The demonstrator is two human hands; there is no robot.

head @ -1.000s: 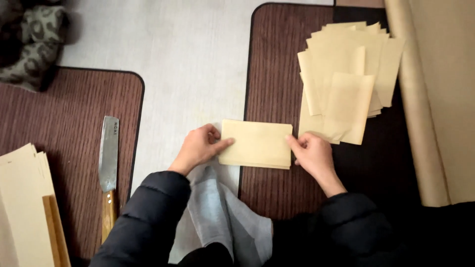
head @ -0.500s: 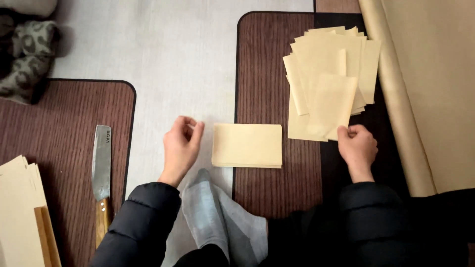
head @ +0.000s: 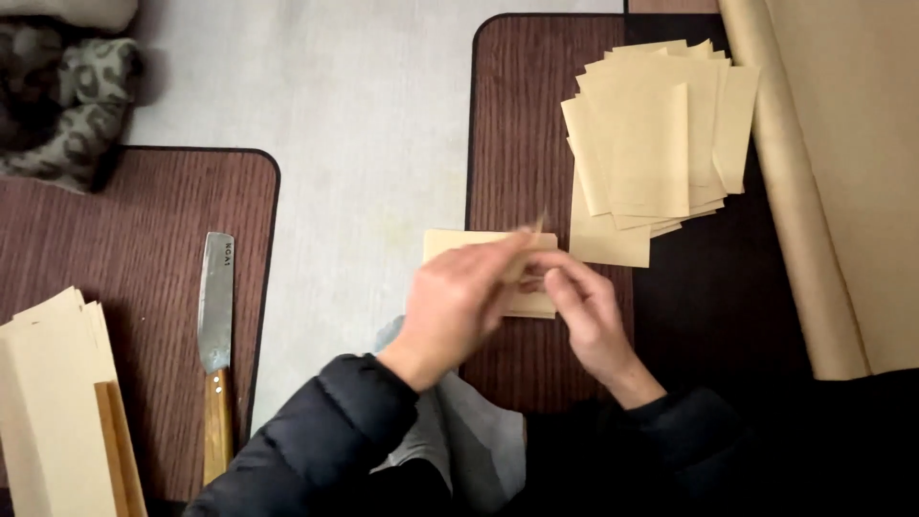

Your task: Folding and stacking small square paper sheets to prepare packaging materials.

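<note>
Folded paper (head: 450,244) flat on brown mat (head: 507,115), beneath both hands; left hand (head: 459,302) and right hand (head: 579,306) meeting, seemingly pinching its top edge, blurred, probably for lifting.

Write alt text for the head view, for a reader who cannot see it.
Both hands, left hand and right hand, meet over a folded tan paper piece on a brown mat. A fanned stack of tan sheets lies beyond; a wooden-handled knife lies far left.
</note>
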